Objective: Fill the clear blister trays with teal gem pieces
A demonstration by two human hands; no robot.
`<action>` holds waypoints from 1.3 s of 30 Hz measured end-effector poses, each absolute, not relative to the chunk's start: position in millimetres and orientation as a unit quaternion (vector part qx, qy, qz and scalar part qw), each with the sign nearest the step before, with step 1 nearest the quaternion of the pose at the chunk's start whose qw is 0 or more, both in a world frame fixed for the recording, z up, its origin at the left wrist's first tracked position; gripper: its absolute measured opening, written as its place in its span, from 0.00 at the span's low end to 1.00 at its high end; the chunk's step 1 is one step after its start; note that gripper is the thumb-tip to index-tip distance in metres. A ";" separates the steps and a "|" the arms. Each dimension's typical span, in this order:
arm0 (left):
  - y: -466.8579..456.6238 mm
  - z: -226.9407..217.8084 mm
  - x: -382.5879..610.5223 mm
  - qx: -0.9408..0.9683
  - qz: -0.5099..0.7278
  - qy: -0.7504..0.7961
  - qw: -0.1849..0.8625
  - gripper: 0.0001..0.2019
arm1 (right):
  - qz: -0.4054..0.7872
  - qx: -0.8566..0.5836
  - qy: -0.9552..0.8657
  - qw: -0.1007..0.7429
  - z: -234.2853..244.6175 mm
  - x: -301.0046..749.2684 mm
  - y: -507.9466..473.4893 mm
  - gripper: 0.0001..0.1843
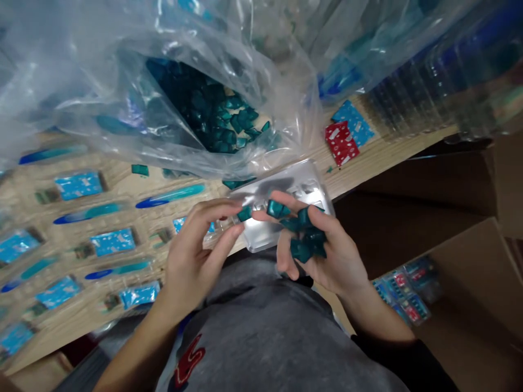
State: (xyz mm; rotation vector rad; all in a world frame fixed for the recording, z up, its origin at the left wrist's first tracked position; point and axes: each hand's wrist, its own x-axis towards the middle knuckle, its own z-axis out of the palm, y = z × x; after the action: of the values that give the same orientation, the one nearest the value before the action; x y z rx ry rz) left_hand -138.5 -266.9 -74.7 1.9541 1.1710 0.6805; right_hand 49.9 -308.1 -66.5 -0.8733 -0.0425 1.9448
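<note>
Between thumb and index finger, my left hand [200, 245] pinches one small dark-teal translucent piece [244, 213]. Several more teal pieces [308, 245] lie in the curled palm and fingers of my right hand [337, 250]. One of these, a shiny teal piece [277, 208], sits at the right fingertips, close to the left hand's piece. Beneath both hands rests a clear plastic blister tray [261, 237] at the table edge, partly covered by the fingers. A large clear plastic bag [278, 109] gapes beyond the hands, with many teal pieces [232, 117] inside.
Blister trays on the wooden table [122, 198] at left hold blue-teal pen-shaped items [169, 196] and blue patterned packets [112, 242]. Red [342, 142] and blue [353, 122] packets lie right of the bag, near stacked clear trays [412, 92]. A cardboard box [469, 277] below holds packaged items [404, 288].
</note>
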 end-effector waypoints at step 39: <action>-269.5 -84.1 -112.4 0.893 0.135 0.428 0.034 0.09 | 0.643 -0.512 -0.132 0.553 -90.8 69.8 -325.3 0.07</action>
State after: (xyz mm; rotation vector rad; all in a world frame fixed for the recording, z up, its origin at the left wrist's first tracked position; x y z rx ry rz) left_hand -112.4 -269.5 -84.1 2.7464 1.3162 0.4167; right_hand 69.8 -325.3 -90.8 -1.2110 -0.3120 1.5204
